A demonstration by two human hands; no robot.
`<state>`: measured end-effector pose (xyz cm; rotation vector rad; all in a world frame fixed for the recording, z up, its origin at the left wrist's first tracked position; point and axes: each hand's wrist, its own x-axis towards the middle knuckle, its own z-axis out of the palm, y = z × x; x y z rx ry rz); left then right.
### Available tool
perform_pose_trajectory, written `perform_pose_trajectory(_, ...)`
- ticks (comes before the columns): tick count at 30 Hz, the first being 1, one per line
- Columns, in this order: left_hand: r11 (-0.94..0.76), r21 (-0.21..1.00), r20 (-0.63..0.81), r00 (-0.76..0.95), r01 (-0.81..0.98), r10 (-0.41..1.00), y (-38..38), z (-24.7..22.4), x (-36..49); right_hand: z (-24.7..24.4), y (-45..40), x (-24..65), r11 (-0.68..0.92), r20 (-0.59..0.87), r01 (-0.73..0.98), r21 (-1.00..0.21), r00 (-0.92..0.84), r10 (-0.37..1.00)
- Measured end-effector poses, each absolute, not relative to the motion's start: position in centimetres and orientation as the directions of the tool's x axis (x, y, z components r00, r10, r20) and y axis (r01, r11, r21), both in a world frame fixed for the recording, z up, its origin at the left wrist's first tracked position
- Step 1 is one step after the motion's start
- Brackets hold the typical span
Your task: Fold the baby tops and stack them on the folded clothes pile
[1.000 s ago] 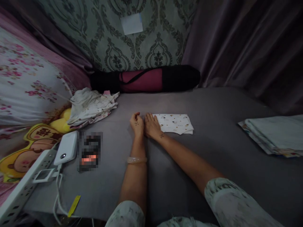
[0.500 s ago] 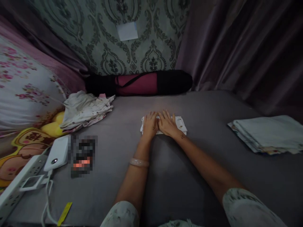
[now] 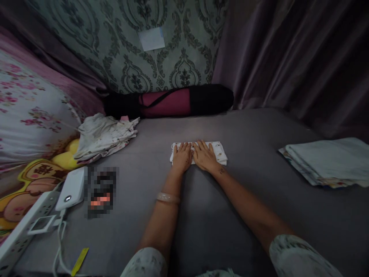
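A small folded white cloth with a dark print (image 3: 220,154) lies flat on the grey sheet (image 3: 219,211) in the middle of the view. My left hand (image 3: 182,157) rests palm down on its left part, fingers stretched out and pointing away from me. Beside it, my right hand (image 3: 204,154) lies flat on the middle of the cloth with its fingers spread. The two hands are close together, and the cloth's right end shows past my right hand.
Folded cloths (image 3: 328,159) are stacked at the right. Crumpled clothes (image 3: 105,134) lie at the left, near a white power bank (image 3: 70,188), a power strip (image 3: 25,223) and a yellow tag (image 3: 80,261). A black and red long bag (image 3: 170,103) lies along the wall.
Both hands have shifted slightly toward me on the cloth, uncovering more of its far edge. The view has moved a little.
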<state>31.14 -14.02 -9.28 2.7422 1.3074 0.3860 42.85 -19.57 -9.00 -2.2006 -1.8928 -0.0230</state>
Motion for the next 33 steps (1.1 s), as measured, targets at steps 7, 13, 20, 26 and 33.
perform_pose_trajectory(7,-0.524,0.142,0.202,0.494,0.840,0.846,-14.0,-9.5,30.8,-9.4,-19.9,43.4,-0.255,0.198,0.957,-0.140,0.279,0.940)
perform_pose_trajectory(13,-0.514,0.130,0.201,0.485,0.848,0.851,-14.2,-9.4,30.8,-9.7,-20.0,43.5,-0.274,0.158,0.951,-0.145,0.295,0.942)
perform_pose_trajectory(20,-0.421,0.148,0.212,0.387,0.895,0.898,-13.9,-9.6,30.4,-9.6,-20.2,44.2,-0.356,0.200,0.919,-0.167,0.385,0.901)
perform_pose_trajectory(26,-0.336,0.187,0.204,0.299,0.923,0.932,-13.6,-9.5,30.2,-9.3,-20.4,44.6,-0.393,0.202,0.900,-0.191,0.427,0.881)
perform_pose_trajectory(33,-0.203,0.261,0.150,0.167,0.944,0.974,-12.9,-9.7,29.4,-9.6,-20.3,46.3,-0.493,0.126,0.848,-0.195,0.520,0.845)
